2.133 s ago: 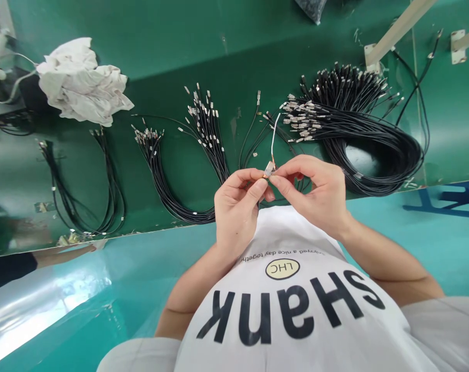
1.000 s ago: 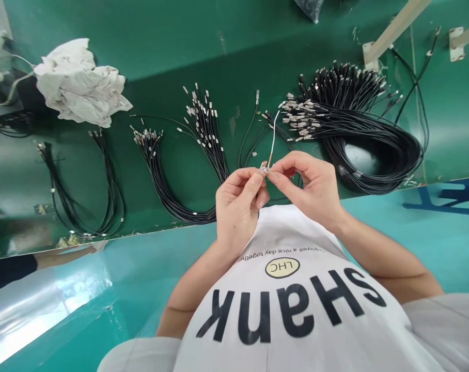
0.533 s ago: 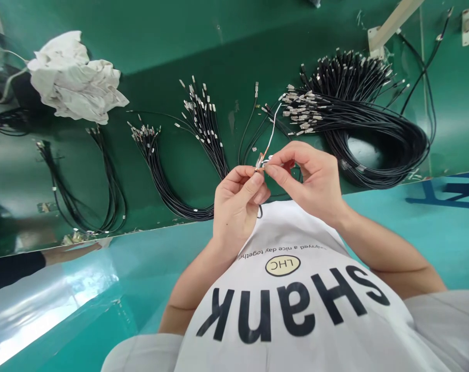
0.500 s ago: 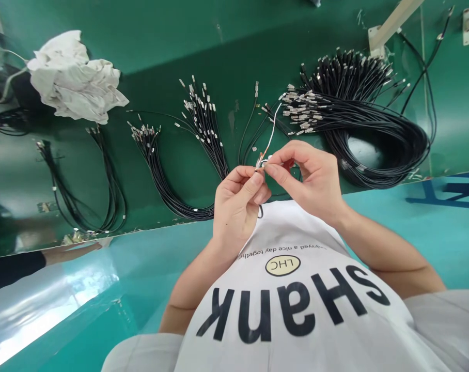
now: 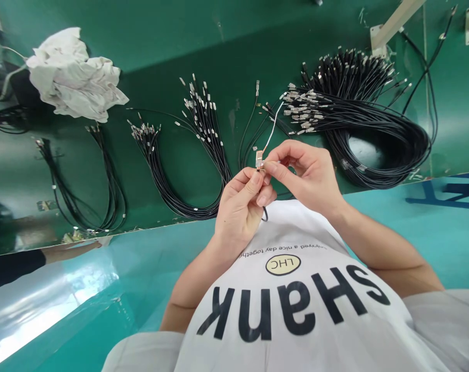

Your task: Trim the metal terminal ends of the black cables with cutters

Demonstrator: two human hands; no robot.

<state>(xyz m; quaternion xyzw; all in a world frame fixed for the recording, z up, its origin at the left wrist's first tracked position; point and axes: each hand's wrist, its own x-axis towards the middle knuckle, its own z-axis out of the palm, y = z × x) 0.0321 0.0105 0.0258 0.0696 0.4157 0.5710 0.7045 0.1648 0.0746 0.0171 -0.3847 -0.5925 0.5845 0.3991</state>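
My left hand [image 5: 242, 201] pinches a black cable [image 5: 265, 214] just below its end, with the cable hanging past the fingers. From the pinch rises a small shiny silver and copper-coloured end piece [image 5: 259, 158]. A thin white strip [image 5: 274, 127] slants up and to the right beyond it. My right hand [image 5: 306, 170] has thumb and forefinger closed at the lower right side of the end piece. What lies between those two fingertips is too small to make out.
On the green table [image 5: 160, 51] lie a large coil of black cables [image 5: 377, 139] at right, a middle bundle [image 5: 168, 194] and a left bundle [image 5: 110, 191]. A crumpled white cloth [image 5: 74, 77] sits at upper left. Another person's arm [image 5: 69, 253] shows at lower left.
The end piece has turned, so a flat, bright copper-coloured face now shows. My right fingers have closed in nearer to my left fingertips. The bundles lie as before.
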